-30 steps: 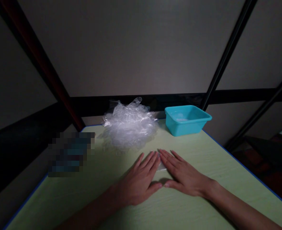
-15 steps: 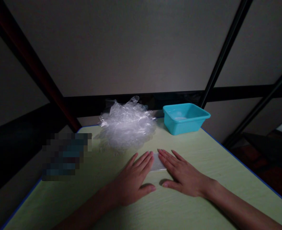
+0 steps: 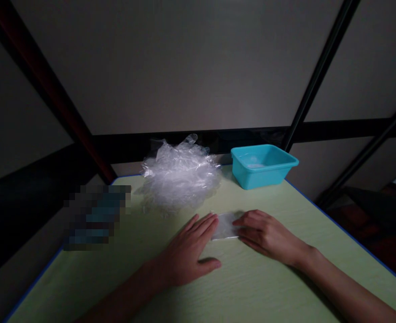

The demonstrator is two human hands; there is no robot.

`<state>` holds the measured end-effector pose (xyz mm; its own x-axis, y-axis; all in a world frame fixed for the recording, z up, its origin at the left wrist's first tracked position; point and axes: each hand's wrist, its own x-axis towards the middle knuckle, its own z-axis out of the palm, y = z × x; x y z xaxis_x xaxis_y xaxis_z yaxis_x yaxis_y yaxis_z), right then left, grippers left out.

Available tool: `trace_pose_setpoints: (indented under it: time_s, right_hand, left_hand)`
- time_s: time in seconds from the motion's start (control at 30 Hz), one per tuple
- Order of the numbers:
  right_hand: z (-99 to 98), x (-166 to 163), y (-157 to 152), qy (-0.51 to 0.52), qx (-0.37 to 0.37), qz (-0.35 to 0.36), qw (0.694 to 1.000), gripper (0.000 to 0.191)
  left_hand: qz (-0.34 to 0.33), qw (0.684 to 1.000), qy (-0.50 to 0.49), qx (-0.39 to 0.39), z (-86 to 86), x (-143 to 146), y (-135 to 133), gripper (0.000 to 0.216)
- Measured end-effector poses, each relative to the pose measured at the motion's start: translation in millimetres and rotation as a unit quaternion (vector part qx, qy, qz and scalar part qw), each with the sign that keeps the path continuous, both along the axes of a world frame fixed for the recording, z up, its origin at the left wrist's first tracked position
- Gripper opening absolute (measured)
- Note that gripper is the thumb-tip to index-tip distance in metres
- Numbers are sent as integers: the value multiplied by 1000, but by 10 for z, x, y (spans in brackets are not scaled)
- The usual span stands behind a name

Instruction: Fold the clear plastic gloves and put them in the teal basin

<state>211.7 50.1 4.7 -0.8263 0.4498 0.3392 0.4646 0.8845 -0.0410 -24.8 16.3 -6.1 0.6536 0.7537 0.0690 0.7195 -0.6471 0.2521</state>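
Note:
A folded clear plastic glove (image 3: pixel 226 225) lies as a flat rectangle on the pale green table between my hands. My left hand (image 3: pixel 189 251) rests flat over its left end, fingers stretched out and thumb apart. At the right end, my right hand (image 3: pixel 263 233) has its fingers curled in and closed on the plastic's edge; the fingertips are partly hidden. Behind them sits a loose heap of clear disposable plastic gloves (image 3: pixel 180 177), crumpled and shiny.
A turquoise plastic basin (image 3: pixel 260 177) stands at the table's back right, with some clear plastic inside. A pixelated, unreadable patch (image 3: pixel 98 217) covers something at the left edge. Dark-framed panels (image 3: pixel 191 67) rise behind the table (image 3: pixel 251 291).
My right hand has gone from lying flat to curled fingers and shifted right, baring more of the folded plastic. My left hand stays flat in nearly the same place.

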Motion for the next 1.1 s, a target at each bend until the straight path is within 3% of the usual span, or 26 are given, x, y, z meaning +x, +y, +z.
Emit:
trace_pose_setpoints:
  time_s: [0.23, 0.3, 0.4, 0.5, 0.6, 0.73, 0.8, 0.87, 1.0, 1.1]
  right_hand:
    - [-16, -19, 22, -17, 15, 7, 1000, 22]
    - [-19, -17, 22, 19, -24, 7, 999, 18]
    - [-13, -40, 7, 140, -141, -20, 980, 15]
    - [-16, -86, 4, 271, -287, -66, 916, 13]
    - [-37, -132, 24, 377, -389, -91, 836, 21]
    - [-55, -180, 27, 460, -486, -70, 740, 24]
    - [-59, -201, 8, 481, -521, -40, 704, 33]
    - [-69, -221, -10, 486, -524, -23, 699, 40]
    - [-107, -242, -2, 458, -505, -54, 729, 24]
    - [-125, -233, 33, 466, -510, -82, 719, 23]
  left_hand:
    - [3, 1000, 3, 2, -23, 4, 11, 77]
    - [13, 1000, -19, 5, -22, 20, 17, 76]
    - [53, 994, -91, 22, -9, 75, 37, 64]
    - [109, 972, -208, 28, 8, 160, 67, 32]
    - [162, 925, -342, -40, 14, 248, 102, 5]
    - [204, 830, -479, -199, -8, 313, 145, 18]
    - [205, 814, -493, -228, -20, 322, 155, 19]
    - [206, 808, -497, -239, -18, 327, 153, 18]
    - [211, 763, -533, -298, 30, 353, 122, 18]
    - [208, 752, -528, -336, 58, 383, 90, 20]
